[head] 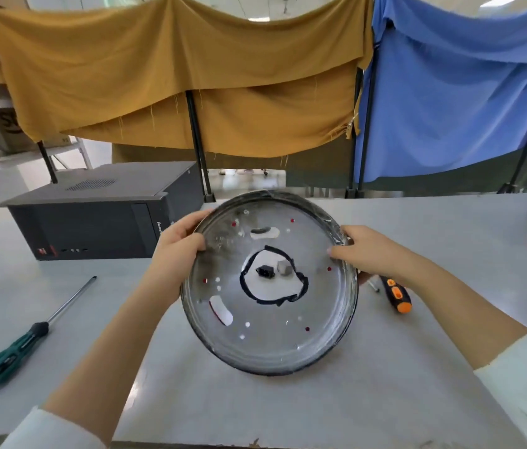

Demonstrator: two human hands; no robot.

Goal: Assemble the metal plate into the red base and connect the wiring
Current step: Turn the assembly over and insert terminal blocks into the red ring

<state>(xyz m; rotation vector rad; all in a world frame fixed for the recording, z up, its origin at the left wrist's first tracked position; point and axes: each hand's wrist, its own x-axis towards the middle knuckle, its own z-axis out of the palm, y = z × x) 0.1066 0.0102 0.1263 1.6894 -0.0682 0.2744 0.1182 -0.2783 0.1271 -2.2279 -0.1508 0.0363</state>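
1. Plate: round metal plate held at the middle of the view, tilted up toward the camera above the grey table; its near rim sits low, close to the table or on it, hard to tell which.
2. Left hand grips the plate's upper-left rim, thumb over the face, fingers curled behind the edge.
3. Right hand grips the upper-right rim, fingers wrapped over the edge onto the face.
4. Plate face: a central hole ringed by a ragged black gasket, with a small black connector and a grey block showing through it. Red shows through several small holes and along one slot, possibly the red base behind; view too poor to be sure.
5. Green-handled screwdriver lies on the table well to the left, shaft pointing away.
6. Orange-and-black screwdriver lies just beside the plate's right edge, under the right wrist.
7. Black computer case lies on the table at the back left.
8. Mustard cloth and blue cloth hang on a frame behind the table.
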